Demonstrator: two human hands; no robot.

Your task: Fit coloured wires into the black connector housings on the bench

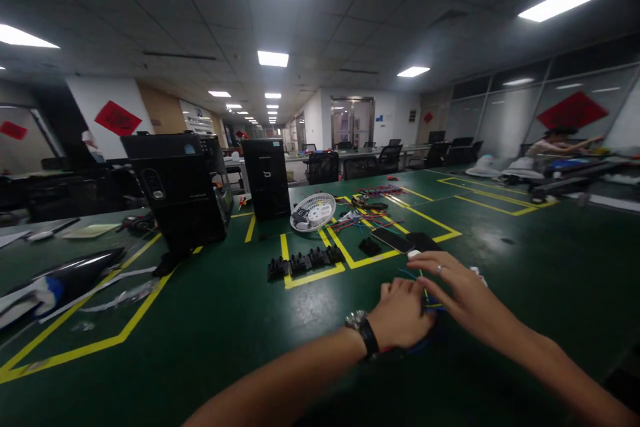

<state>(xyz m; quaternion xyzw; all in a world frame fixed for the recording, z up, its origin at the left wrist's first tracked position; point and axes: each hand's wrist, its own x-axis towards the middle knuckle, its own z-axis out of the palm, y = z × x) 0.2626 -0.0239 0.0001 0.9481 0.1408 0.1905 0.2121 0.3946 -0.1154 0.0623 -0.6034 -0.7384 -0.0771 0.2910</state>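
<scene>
Hands (403,313) (453,283) at yellowish wire (426,295), long axis steep, top leftward.

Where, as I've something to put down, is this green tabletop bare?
One patch lies between the left taped outline, the row of black parts and the left forearm; another, between the right forearm and the right edge of the tabletop. It is crowded around the white basket, loose wires and phone.

Thin insulated wires lie on the person's side of the smartphone (391,239), loosely bent and mostly covered: blue wires (435,307) and a yellow-green wire (425,288) running up among them. I can't make out their ends. A small white piece (414,254) shows just beside the phone.
</scene>
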